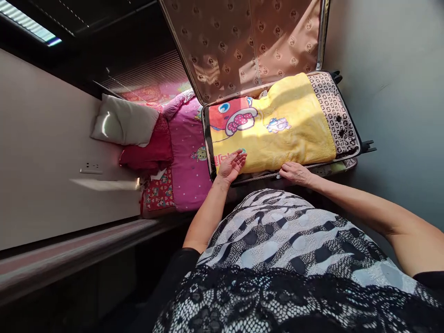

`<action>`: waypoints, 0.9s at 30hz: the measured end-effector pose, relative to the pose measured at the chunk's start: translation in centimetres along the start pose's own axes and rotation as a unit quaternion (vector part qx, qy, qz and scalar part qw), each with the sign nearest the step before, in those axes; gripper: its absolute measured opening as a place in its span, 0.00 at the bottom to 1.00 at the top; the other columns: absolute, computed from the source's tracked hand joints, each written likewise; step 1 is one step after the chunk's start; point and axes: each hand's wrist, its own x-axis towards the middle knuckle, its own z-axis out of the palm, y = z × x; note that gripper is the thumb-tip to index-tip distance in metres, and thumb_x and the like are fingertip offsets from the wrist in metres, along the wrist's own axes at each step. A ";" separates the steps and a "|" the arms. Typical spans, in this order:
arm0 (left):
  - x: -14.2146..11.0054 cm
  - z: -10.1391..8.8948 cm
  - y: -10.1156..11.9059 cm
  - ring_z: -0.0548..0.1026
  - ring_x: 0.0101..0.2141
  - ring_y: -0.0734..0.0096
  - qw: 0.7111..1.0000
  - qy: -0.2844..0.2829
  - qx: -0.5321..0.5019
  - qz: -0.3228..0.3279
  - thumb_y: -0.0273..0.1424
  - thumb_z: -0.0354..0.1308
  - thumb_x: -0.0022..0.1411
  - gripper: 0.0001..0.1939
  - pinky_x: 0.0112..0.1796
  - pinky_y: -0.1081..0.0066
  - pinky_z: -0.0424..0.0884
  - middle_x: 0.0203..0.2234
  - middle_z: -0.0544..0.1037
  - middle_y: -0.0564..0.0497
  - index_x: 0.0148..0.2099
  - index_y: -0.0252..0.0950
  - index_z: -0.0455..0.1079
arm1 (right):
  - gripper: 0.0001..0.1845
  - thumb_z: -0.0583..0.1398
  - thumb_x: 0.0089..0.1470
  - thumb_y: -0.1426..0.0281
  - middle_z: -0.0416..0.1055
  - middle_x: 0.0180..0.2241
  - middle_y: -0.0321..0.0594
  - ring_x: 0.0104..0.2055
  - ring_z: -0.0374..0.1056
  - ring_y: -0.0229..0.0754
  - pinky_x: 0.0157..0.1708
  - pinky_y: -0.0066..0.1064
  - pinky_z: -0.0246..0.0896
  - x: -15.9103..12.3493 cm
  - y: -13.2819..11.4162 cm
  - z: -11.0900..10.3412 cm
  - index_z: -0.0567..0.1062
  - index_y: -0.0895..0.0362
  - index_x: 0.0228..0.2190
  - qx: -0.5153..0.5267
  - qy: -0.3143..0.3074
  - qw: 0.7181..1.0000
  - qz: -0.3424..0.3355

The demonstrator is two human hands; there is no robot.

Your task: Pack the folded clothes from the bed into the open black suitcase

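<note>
One yellow blanket (294,122) in open suitcase (239,46)

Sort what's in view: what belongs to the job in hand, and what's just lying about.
Job in hand: the open suitcase; the yellow blanket inside it; left hand and right hand at its near side.

Lying about: pale pillow; red cloth; pink bedding.

1. Suitcase (208,148): open; lid (239,41) raised at far side, lined in brownish-pink printed fabric; black wheels (368,146) at right end.
2. Yellow blanket (298,134): plush, laid flat inside, slightly rumpled; red cartoon face at left end; right edge short of the suitcase's right end.
</note>
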 end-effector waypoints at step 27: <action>-1.8 -2.5 1.2 0.83 0.35 0.70 0.980 0.076 0.127 0.132 0.29 0.66 0.68 0.05 0.40 0.72 0.77 0.37 0.85 0.46 0.46 0.35 0.79 | 0.21 0.57 0.69 0.67 0.78 0.52 0.58 0.55 0.73 0.59 0.56 0.45 0.69 -6.1 4.1 -3.0 0.78 0.60 0.58 0.071 0.176 0.907 0.376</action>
